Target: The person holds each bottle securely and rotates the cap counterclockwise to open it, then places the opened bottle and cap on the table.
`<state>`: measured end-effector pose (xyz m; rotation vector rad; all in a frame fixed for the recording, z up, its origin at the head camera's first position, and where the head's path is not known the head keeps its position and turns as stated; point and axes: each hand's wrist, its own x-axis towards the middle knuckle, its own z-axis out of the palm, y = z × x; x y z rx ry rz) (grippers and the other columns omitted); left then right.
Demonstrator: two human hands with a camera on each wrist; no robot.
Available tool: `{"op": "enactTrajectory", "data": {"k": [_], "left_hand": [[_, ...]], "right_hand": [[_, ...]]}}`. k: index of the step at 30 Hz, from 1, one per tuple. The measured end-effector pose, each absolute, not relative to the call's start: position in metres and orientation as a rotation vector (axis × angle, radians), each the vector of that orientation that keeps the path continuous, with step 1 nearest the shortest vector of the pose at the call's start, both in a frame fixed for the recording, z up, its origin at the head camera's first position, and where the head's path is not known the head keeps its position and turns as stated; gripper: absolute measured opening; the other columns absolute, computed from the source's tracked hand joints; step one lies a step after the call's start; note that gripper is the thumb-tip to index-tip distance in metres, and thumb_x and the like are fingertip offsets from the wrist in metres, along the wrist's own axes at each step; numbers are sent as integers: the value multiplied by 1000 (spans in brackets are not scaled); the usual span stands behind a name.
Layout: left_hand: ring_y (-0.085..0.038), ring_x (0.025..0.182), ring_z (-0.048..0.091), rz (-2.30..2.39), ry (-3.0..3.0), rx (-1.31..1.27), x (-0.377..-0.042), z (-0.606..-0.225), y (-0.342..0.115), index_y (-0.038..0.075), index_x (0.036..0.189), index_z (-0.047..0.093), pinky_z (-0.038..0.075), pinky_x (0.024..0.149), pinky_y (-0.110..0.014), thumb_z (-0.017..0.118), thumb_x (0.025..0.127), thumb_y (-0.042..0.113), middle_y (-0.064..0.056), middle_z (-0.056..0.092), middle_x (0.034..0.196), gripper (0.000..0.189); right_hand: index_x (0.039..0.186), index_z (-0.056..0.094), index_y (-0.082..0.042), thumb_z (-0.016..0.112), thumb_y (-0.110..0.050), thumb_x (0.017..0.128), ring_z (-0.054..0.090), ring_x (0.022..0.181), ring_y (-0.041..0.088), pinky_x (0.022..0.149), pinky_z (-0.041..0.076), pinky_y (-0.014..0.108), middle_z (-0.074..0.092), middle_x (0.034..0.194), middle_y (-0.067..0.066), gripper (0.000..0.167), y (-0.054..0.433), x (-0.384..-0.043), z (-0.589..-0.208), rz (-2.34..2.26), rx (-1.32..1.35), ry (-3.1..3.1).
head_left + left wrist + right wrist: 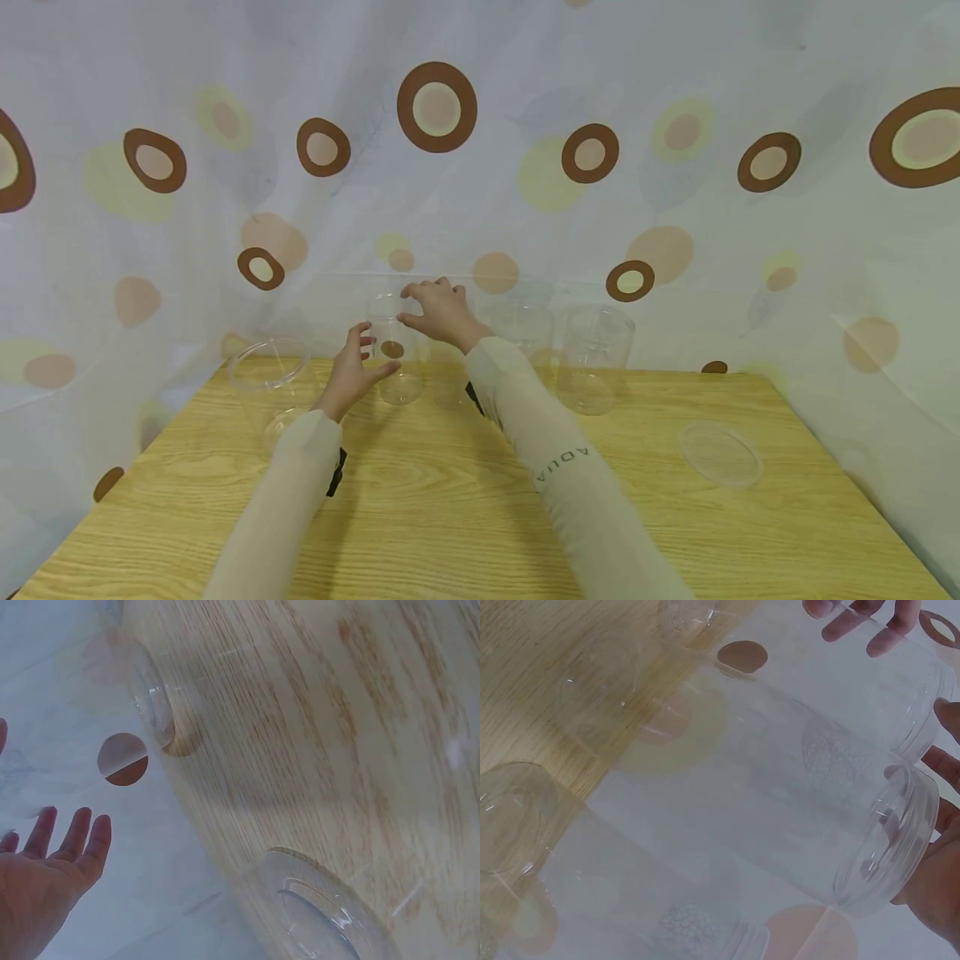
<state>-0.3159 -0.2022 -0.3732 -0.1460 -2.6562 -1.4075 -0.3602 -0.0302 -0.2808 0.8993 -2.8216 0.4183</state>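
Toward the back left of the table stands a tall clear jar [397, 367], upright between both hands. On its left side is my left hand [348, 379], fingers and thumb spread apart; the left wrist view shows this palm [49, 889] holding nothing. My right hand [441, 312] reaches to the jar's upper right, thumb and index finger parted beside its rim. In the right wrist view, a fingertip of the right hand [934, 881] is at that rim; whether it touches, I cannot tell. Another clear jar [780, 780] stands close by, its top overlapping the right hand in that view.
Two more clear jars, one in the middle [528, 325] and one to its right [596, 362], stand along the back. A wide clear container [273, 387] is at the left. A flat clear disc [720, 454] lies on the wooden table [420, 517]. A patterned curtain [495, 208] hangs behind.
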Motion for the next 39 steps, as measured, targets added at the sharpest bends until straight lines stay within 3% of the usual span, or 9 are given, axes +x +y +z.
{"op": "enactTrajectory", "data": {"k": [8, 22, 30, 39], "left_hand": [[-46, 125, 34, -1427, -2637, -140, -317, -374, -202, 11, 145, 8, 36, 99, -55, 64, 86, 24, -24, 29, 142, 82], [-44, 123, 40, -1404, -2582, -186, -313, -371, -203, 9, 143, 12, 41, 96, -53, 66, 84, 26, -26, 32, 138, 82], [-44, 121, 43, -1405, -2553, -244, -305, -363, -205, 8, 143, 13, 41, 95, -54, 66, 84, 26, -25, 34, 138, 81], [-42, 122, 42, -1405, -2563, -308, -293, -357, -209, 9, 143, 13, 36, 100, -54, 66, 84, 29, -20, 36, 138, 81]], "right_hand": [[127, 51, -20, 53, -42, 90, 40, 122, 30, 98, 31, 52, 53, 130, 3, 43, -31, -361, -283, 400, 899, -2802], [127, 51, -19, 53, -42, 90, 40, 123, 29, 100, 31, 52, 53, 128, 3, 43, -29, -356, -279, 429, 935, -2766], [130, 47, -11, 57, -42, 88, 43, 116, 27, 97, 31, 49, 55, 121, 7, 54, -26, -351, -271, 596, 979, -2730], [133, 43, -11, 62, -47, 83, 43, 116, 25, 98, 29, 46, 54, 121, 5, 64, -19, -344, -265, 690, 1015, -2717]]}}
